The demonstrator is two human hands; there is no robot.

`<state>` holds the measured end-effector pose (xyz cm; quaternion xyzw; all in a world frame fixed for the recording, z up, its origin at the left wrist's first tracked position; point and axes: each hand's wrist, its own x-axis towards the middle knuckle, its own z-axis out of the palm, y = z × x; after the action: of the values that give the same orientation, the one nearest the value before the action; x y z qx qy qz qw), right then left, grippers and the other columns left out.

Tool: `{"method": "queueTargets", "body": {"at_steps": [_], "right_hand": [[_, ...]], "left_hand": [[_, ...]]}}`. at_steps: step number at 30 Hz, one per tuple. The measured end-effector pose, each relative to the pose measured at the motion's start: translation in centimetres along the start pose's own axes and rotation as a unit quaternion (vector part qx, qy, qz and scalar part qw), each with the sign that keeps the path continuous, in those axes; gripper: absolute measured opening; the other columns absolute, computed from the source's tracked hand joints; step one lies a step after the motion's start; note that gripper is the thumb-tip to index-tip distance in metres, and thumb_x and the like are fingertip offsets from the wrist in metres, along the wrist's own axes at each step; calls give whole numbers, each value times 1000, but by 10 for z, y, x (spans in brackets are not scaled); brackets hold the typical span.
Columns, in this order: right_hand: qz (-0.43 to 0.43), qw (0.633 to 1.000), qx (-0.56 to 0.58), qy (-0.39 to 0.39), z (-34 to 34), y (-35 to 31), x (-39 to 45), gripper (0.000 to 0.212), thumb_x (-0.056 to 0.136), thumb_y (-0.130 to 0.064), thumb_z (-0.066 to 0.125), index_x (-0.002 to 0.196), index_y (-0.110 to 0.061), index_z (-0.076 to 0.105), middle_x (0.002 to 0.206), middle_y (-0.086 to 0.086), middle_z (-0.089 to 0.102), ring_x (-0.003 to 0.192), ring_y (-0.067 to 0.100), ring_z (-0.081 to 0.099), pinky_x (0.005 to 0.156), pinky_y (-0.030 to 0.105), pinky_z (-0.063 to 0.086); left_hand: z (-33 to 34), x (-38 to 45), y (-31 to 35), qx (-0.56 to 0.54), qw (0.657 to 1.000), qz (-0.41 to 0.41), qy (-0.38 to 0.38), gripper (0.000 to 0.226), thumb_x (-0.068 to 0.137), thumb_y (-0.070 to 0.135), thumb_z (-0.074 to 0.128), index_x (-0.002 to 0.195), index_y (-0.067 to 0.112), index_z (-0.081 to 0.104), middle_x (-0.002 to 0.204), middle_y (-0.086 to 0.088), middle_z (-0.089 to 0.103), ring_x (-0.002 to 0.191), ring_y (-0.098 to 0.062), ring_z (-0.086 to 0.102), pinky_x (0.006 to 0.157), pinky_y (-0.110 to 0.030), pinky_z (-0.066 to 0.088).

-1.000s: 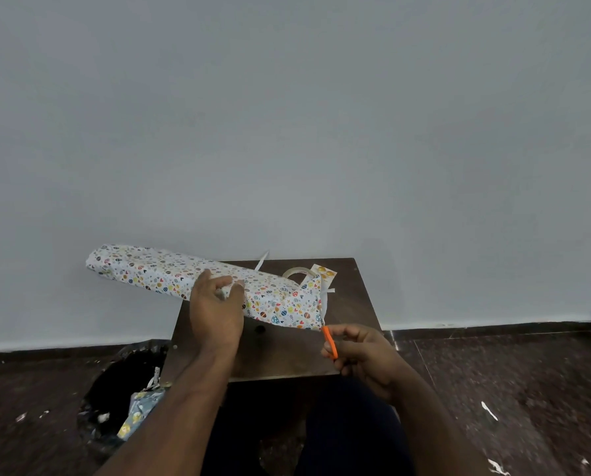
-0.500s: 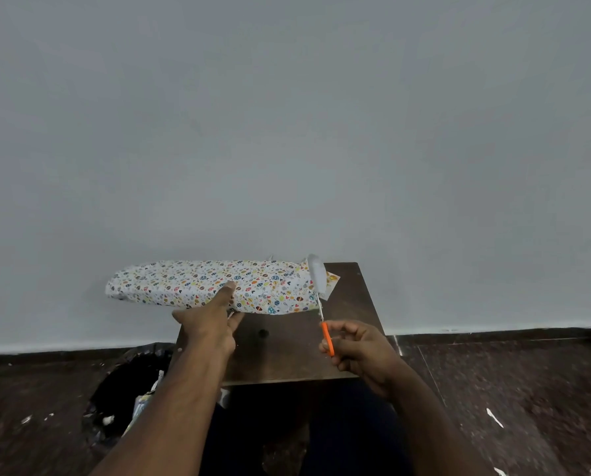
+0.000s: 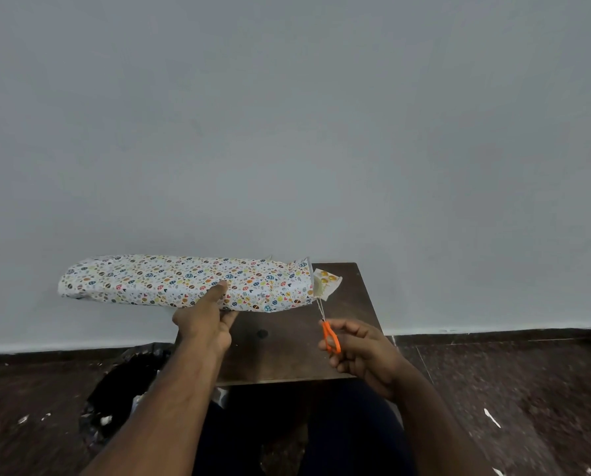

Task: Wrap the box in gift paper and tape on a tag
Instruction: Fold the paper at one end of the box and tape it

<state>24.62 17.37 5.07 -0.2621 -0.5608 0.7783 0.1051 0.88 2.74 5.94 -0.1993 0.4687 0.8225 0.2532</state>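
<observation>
A long box wrapped in white gift paper (image 3: 170,281) with small coloured prints is held level above the left part of the small dark table (image 3: 352,304). My left hand (image 3: 206,319) grips it from below, thumb up on its near side. My right hand (image 3: 359,348) holds orange-handled scissors (image 3: 330,336), their blades pointing up at the open right end of the paper. A small tag (image 3: 326,281) with yellow shapes lies just behind that end.
A black bin bag (image 3: 122,383) with paper scraps sits on the floor at the table's left. White paper bits (image 3: 491,417) lie on the dark floor at right. A plain grey wall stands close behind the table.
The wrapped box has been lifted and turned from a slant to level, shifting right. My left hand moved from on top of it to under it. The scissors rose toward the paper's right end.
</observation>
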Motion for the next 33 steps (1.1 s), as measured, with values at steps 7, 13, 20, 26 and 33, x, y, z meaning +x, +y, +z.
{"method": "queueTargets", "body": {"at_steps": [7,13,20,26,33], "right_hand": [[-7,1000,9,12,-2,5,3,44,76,-16,73,119,-10,71,99,22,72,64,19,60,59,27,48],[-7,999,-48,9,10,0,10,46,72,-17,73,117,-11,70,99,25,72,61,17,59,56,25,45],[-8,998,-63,12,13,-8,18,47,70,-21,76,116,-12,70,93,19,72,59,17,57,55,24,45],[-13,998,-64,19,13,-9,22,42,71,-21,75,112,-13,72,91,17,72,59,16,57,55,25,44],[-29,998,-55,20,13,0,23,51,66,-25,82,115,-12,72,92,21,71,59,16,57,54,25,44]], "left_hand": [[4,-4,6,-4,998,41,43,84,72,1,90,141,11,42,129,-15,60,103,-32,69,71,-57,62],[6,-8,5,3,997,67,48,85,73,3,90,139,15,37,134,-12,55,105,-28,66,79,-55,62],[6,-11,2,14,997,76,29,86,74,1,88,139,17,34,134,-11,53,109,-28,65,80,-54,62],[6,-16,0,25,996,84,21,83,76,2,87,139,20,35,130,-7,54,111,-28,64,85,-53,61],[8,-17,4,39,994,94,29,87,75,2,88,141,18,33,131,-8,51,109,-28,64,82,-53,62]]}}
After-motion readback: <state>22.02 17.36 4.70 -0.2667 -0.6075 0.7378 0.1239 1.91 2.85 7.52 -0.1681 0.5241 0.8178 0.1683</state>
